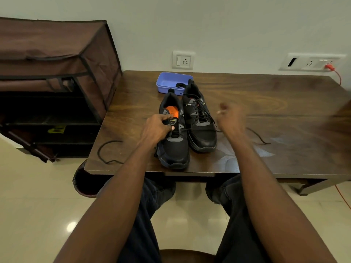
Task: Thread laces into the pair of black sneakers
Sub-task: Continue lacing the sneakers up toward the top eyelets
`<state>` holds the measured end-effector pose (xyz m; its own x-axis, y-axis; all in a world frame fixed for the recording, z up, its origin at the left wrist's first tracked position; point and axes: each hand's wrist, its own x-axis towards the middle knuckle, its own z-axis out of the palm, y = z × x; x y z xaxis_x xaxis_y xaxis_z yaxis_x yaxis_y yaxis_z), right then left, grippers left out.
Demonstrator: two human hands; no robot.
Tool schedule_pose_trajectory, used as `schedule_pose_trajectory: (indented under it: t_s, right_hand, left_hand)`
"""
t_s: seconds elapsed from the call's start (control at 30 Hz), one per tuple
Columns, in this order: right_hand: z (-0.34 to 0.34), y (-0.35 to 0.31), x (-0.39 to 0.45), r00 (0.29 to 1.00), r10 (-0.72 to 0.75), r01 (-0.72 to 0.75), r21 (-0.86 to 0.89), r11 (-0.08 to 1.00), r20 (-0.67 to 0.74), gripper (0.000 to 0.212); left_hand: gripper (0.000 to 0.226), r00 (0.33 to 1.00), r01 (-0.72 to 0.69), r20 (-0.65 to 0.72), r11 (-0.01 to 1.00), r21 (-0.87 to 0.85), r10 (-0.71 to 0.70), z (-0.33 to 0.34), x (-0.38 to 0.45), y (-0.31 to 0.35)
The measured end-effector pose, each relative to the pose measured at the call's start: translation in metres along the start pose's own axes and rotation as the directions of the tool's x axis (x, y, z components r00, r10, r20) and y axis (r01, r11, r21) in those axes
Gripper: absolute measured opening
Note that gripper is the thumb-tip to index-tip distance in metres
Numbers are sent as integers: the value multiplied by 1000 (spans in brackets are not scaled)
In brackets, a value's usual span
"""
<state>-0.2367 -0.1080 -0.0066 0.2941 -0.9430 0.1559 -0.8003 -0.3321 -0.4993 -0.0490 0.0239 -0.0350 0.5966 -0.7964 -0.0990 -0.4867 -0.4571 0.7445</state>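
**Left sneaker mid-lacing, right sneaker already laced**

Wooden table against the wall, person seated in front of it, both forearms reaching in. Brown fabric shoe rack stands just beside the table's left edge.

Two black sneakers sit side by side near the front-middle of the table, toes toward the person. The right sneaker is further back and looks fully laced, loose ends trailing off to the right. The left sneaker is nearer the edge, orange insole showing, only the lowest eyelets crossed so far. Judging by this, about half the job is done.

Left hand grips the left sneaker at the tongue and eyelet row, fingers curled over it, steadying it. Right hand is raised off the table to the right of the shoes, well apart from the left hand, blurred; fingers look curled, probably pulling the lace taut, but I cannot tell if it actually pinches it. The lace runs from the left sneaker's low eyelets across toward that hand; its other end loops on the table's left corner.

Blue plastic tray behind the shoes, something small and dark in it.

Handling: shoes light, soft mesh upper that will fold or slide if not pinned, so hold at the eyelet stays as now. Lace thin, limp, no push stiffness; take it at the stiff tip for threading, pull through in a pinch.
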Motion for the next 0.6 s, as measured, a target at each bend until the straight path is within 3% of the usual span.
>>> schedule_pose_trajectory:
  t_s: [0.1, 0.17, 0.3, 0.4, 0.47, 0.53, 0.6]
  right_hand:
    - [22, -36, -24, 882, -251, 257, 39, 966, 400, 30]
    - [33, -47, -32, 831, -276, 340, -48, 939, 483, 26]
    - [24, -39, -23, 888, -218, 251, -31, 967, 404, 20]
    - [4, -14, -3, 977, -32, 40, -37, 999, 211, 17]
    - [-6, 2, 6, 991, 89, -87, -24, 996, 97, 18]
    - [-9, 5, 7, 988, 135, -131, -54, 990, 76, 19]
    - [-5, -4, 1, 992, 95, -83, -146, 986, 81, 15]
  left_hand:
    - [47, 1000, 2, 2, 1000, 11, -2, -1, -1, 1]
    - [46, 1000, 14, 16, 1000, 6, -14, -1, -1, 2]
    - [47, 999, 41, 32, 999, -25, -40, 0, 0, 1]
    - [47, 999, 42, 19, 998, -37, -41, 0, 1, -1]
    - [48, 999, 33, 16, 998, -57, -32, 1, 1, -1]
    - [46, 1000, 12, 8, 998, -59, -11, 3, 1, -1]
    - [45, 1000, 10, 7, 999, -51, -10, 4, 1, 0]
